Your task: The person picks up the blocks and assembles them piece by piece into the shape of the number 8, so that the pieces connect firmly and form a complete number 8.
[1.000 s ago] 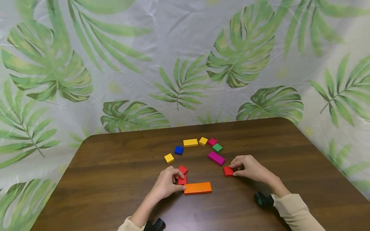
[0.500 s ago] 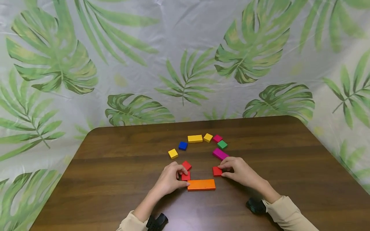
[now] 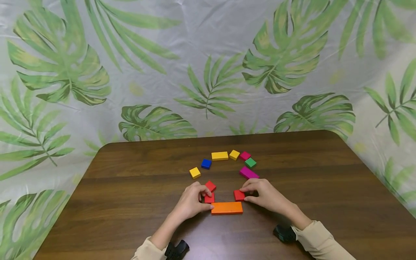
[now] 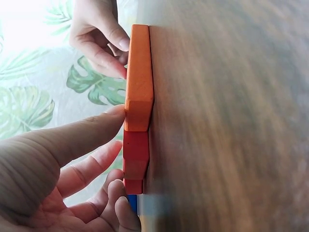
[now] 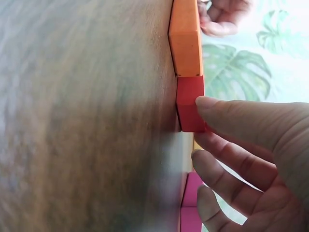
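Between thumb and index finger my right hand (image 3: 268, 195) pinches a red square block (image 3: 239, 195), which stands at the far right end of a long orange block (image 3: 226, 208). In the right wrist view that red block (image 5: 189, 104) sits right beside the orange block (image 5: 187, 48). My left hand (image 3: 191, 200) rests its thumb on the orange block's left end and its index finger on a second red block (image 3: 209, 198). A third red block (image 3: 211, 186) lies just beyond that one, partly behind the fingers.
Farther back on the brown table (image 3: 130, 202) lie a yellow square block (image 3: 195, 173), a blue block (image 3: 206, 164), a long yellow block (image 3: 220, 156), another yellow block (image 3: 234, 155), a crimson block (image 3: 245, 155), a green block (image 3: 250, 163) and a magenta block (image 3: 249, 172). A leaf-patterned cloth (image 3: 208, 72) hangs behind.
My right hand has slid the red block leftward and slightly nearer, from beside the magenta block to the orange block's right end. My left hand stays on its blocks; the head view shifted slightly.
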The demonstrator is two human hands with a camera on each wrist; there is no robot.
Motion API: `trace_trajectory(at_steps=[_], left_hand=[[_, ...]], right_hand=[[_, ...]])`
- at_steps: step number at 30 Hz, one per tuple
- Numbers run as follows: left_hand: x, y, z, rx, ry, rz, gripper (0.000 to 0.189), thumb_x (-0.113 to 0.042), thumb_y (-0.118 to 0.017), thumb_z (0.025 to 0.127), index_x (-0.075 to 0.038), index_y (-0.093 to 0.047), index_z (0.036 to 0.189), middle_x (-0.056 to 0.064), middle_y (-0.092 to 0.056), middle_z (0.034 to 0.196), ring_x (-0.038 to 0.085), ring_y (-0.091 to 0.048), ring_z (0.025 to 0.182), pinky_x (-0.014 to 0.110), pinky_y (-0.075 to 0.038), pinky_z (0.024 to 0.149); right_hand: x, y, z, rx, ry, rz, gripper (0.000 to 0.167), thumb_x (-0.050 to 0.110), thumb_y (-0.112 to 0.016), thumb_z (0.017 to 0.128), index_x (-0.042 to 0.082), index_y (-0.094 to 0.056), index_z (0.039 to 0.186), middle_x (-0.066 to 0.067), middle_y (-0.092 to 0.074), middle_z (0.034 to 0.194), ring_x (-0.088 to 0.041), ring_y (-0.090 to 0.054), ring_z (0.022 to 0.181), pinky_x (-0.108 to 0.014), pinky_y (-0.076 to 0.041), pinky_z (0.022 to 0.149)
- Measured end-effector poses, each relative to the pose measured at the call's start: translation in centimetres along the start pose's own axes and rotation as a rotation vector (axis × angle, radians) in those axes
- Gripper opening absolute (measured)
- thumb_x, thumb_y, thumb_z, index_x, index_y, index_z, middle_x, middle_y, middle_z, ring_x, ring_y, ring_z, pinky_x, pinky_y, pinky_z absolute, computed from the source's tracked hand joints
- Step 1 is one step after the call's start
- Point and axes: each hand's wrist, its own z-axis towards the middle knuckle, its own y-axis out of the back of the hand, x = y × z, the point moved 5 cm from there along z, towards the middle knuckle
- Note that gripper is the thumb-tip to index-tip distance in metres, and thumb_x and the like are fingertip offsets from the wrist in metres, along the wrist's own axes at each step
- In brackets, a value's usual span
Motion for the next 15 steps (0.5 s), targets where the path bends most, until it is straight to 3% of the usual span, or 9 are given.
trace_trajectory(at_steps=[15], left_hand=[[-0.10,0.06,0.09,0.004,0.006,0.006,0.025,-0.020,-0.084,0.067,-0.010,-0.066,0.083,0.002,-0.053,0.078,0.008,-0.040,0.065,0.018,-0.035,0.057]], right_hand=[[0.24,-0.06,-0.12,-0.003,0.033,-0.017,0.022,0.016,-0.074,0.078,0.009,-0.073,0.100,0.001,-0.068,0.096,-0.014,-0.063,0.088,-0.029,-0.053,0.079]])
